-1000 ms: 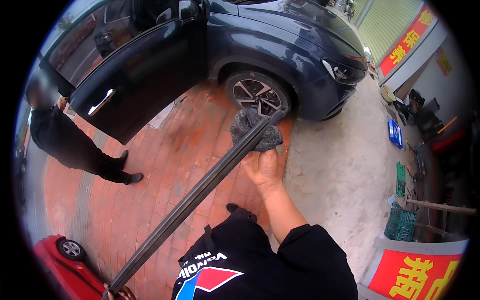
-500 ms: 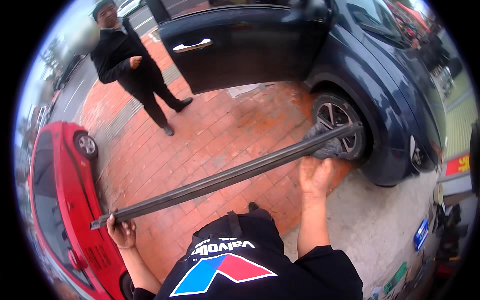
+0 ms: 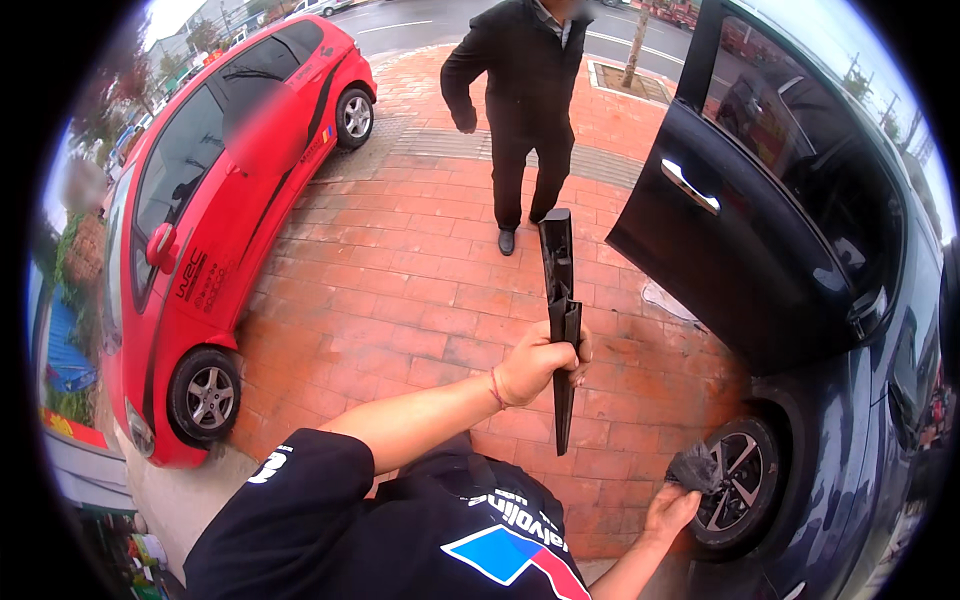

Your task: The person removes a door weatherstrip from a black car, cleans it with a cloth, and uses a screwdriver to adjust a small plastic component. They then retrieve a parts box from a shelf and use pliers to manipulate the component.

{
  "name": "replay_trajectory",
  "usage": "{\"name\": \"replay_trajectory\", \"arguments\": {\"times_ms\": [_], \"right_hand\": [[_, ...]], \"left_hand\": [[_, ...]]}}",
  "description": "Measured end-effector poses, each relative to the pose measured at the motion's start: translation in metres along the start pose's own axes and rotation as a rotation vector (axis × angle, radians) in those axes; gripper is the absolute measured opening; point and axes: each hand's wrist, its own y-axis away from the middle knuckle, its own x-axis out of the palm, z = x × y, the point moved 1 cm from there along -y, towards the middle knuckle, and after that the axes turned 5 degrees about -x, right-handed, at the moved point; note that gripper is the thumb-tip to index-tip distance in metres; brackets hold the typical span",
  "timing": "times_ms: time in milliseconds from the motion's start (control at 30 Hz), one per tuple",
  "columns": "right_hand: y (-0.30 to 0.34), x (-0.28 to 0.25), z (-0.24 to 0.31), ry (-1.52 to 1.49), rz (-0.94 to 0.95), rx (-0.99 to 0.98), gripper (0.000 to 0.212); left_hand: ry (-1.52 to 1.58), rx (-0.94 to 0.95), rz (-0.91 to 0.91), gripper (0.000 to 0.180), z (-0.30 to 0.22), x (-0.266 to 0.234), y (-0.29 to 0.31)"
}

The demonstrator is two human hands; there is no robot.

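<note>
My left hand (image 3: 540, 368) is closed around a long black trim strip (image 3: 557, 250), gripping it partway along. The strip now appears foreshortened, one end pointing away from me and the other tapering down below my fist. Lower and to the right, my right hand (image 3: 670, 510) pinches a bunched dark grey cloth (image 3: 692, 468). The cloth is apart from the strip and overlaps the view of a car's front wheel (image 3: 738, 485); whether it touches the wheel I cannot tell.
A dark blue car (image 3: 840, 480) stands at the right with its door (image 3: 700, 240) swung open. On the left is a parked red car (image 3: 215, 255). A person in dark clothes (image 3: 530, 110) stands ahead on the red brick paving (image 3: 400, 300), just beyond the strip's far end.
The strip has swung from lying crosswise to pointing away from me. My right hand, earlier under the strip's right end with the cloth, is now off it. The view has turned left.
</note>
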Motion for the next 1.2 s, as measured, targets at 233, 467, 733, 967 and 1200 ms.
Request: {"name": "replay_trajectory", "arguments": {"times_ms": [233, 467, 733, 967, 1200], "right_hand": [[-0.030, 0.344, 0.005, 0.618, 0.547, -0.255, 0.033], [-0.070, 0.456, -0.037, 0.918, 0.751, -0.583, 0.019], [-0.108, 0.468, -0.070, 0.232, 0.400, 0.013, 0.029], [-0.140, 0.486, -0.071, 0.309, 0.397, -0.750, 0.021], [-0.232, 0.467, -0.012, 0.405, 0.609, -0.775, 0.033]], "left_hand": [[-0.180, -0.240, 0.327, 0.008, -0.029, -0.019, -0.023], [0.160, -0.326, 0.526, 0.005, -0.048, -0.048, -0.043], [0.284, -0.363, 0.569, 0.002, -0.067, -0.064, -0.090], [0.206, -0.444, 0.569, 0.005, -0.061, -0.054, -0.122], [0.126, -0.386, 0.516, 0.005, -0.047, -0.034, -0.190]]}}
